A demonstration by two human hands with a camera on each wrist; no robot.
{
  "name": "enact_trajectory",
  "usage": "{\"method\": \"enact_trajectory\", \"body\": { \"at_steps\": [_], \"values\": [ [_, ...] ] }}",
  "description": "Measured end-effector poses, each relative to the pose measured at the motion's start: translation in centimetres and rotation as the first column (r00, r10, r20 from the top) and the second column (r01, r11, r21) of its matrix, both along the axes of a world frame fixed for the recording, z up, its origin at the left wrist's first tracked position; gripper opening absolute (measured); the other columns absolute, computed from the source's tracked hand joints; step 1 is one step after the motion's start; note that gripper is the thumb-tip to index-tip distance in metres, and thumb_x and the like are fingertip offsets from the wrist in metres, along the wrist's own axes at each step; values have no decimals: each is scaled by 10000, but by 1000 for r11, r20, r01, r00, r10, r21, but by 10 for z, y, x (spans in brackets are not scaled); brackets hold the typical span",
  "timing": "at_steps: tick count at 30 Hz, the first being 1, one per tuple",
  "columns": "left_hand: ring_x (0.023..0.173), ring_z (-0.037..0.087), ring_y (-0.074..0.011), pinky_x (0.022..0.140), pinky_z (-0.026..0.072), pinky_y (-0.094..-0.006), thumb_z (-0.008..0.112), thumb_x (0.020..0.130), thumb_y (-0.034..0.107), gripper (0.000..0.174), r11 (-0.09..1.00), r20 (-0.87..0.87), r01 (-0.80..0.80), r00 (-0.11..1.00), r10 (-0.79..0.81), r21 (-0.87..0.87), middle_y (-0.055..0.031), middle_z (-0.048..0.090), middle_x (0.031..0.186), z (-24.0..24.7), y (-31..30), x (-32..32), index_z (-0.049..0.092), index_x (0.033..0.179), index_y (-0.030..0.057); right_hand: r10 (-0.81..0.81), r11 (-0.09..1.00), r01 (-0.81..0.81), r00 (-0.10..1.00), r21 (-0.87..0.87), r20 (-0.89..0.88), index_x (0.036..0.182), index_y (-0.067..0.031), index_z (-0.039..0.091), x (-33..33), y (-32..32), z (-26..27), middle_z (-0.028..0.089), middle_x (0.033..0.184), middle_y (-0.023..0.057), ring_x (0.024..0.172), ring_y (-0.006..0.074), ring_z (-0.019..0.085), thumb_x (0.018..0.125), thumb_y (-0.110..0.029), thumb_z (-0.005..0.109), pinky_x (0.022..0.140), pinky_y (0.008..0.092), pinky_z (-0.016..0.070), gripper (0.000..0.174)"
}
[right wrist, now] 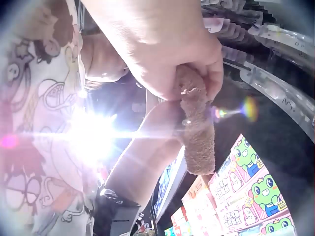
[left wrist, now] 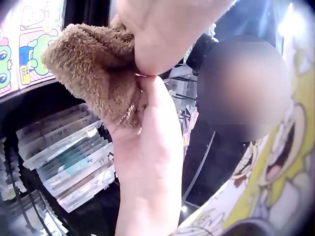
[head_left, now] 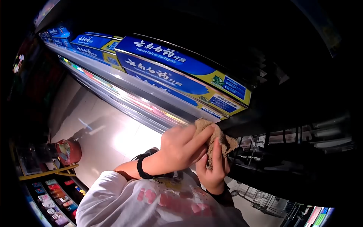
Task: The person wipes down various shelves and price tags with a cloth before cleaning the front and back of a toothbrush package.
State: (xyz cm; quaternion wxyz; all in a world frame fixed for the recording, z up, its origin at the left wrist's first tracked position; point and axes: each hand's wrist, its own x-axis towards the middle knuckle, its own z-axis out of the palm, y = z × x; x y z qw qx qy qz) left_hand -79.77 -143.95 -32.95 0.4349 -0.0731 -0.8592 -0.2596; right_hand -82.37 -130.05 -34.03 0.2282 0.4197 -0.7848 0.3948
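Observation:
A fuzzy brown cloth point(head_left: 226, 145) is bunched between my two hands in front of my chest. My left hand point(head_left: 179, 147) grips its upper left part, slightly blurred in the head view. Just below and to the right, my right hand point(head_left: 213, 170) pinches the same cloth between thumb and fingers. In the left wrist view the cloth point(left wrist: 91, 69) spreads out to the left of both hands. From the right wrist view, a folded strip of cloth point(right wrist: 198, 132) hangs out of the right hand point(right wrist: 167, 54), whose fingers curl round it.
Blue and yellow toothpaste boxes point(head_left: 162, 62) stand stacked on a shelf with a clear front rail point(head_left: 124, 85), just beyond the hands. Hanging packets point(left wrist: 74, 157) fill dark racks nearby. Boxes with frog pictures point(right wrist: 258, 191) stand close by. A red bucket point(head_left: 70, 152) sits on the floor at left.

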Motion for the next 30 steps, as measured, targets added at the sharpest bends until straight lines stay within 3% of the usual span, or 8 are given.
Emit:
{"method": "enact_trajectory", "body": {
  "at_steps": [6,14,16,17,21,24,27,30],
  "values": [
    [439,415,-169,390,312,-280,660,536,108,505,996,30,93,995,-92,-14,-36,457,626,11,-11,-1,592,1030,25,4,1000,-4,1000,-3,29,1131,139,485,3,-5,5,587,1009,276,924,389,602,720,-6,519,807,388,475,437],
    [424,416,-162,393,337,-270,657,567,118,488,980,56,199,978,-199,-5,-22,454,612,9,-25,0,585,1040,23,-114,991,117,992,-67,54,1089,124,536,10,-17,11,609,982,257,892,351,622,699,-10,500,803,361,475,414],
    [419,423,-162,390,341,-271,654,591,117,468,977,131,211,970,-204,-42,-19,444,601,11,-34,4,581,1044,26,-145,988,149,986,-40,80,1098,109,528,17,-27,15,590,1013,256,941,396,591,698,17,512,836,414,465,411],
    [416,433,-168,388,347,-277,648,615,114,439,977,129,212,970,-206,-32,-24,444,595,13,-38,6,579,1041,29,-150,987,154,985,-36,89,1107,109,524,18,-33,19,592,1009,255,933,389,595,687,23,511,827,402,472,429],
    [416,437,-151,383,345,-267,646,654,154,413,974,133,219,969,-209,-65,-18,437,573,14,-57,9,572,1046,48,-220,975,220,975,-42,2,1128,77,530,21,-54,24,614,935,223,815,339,626,663,24,512,742,367,499,469],
    [425,450,-202,396,358,-296,638,634,94,456,971,189,235,957,-222,-48,-54,473,601,17,-74,16,569,1081,38,-290,956,292,955,-33,59,1128,26,549,28,-68,22,615,770,153,604,268,606,630,8,519,545,323,486,500],
    [420,452,-198,395,364,-292,641,644,101,440,961,181,269,950,-253,-68,-44,470,590,17,-92,19,569,1075,51,-324,941,329,943,-84,70,1114,11,559,32,-85,21,602,733,147,548,259,581,622,-3,522,509,322,471,493],
    [413,460,-193,388,367,-289,650,654,116,402,961,160,265,955,-250,-79,-33,455,572,16,-111,25,574,1045,57,-329,941,336,933,-28,146,1095,-3,569,40,-102,27,603,745,154,559,273,590,618,-11,524,517,334,475,479]
  ]
}}
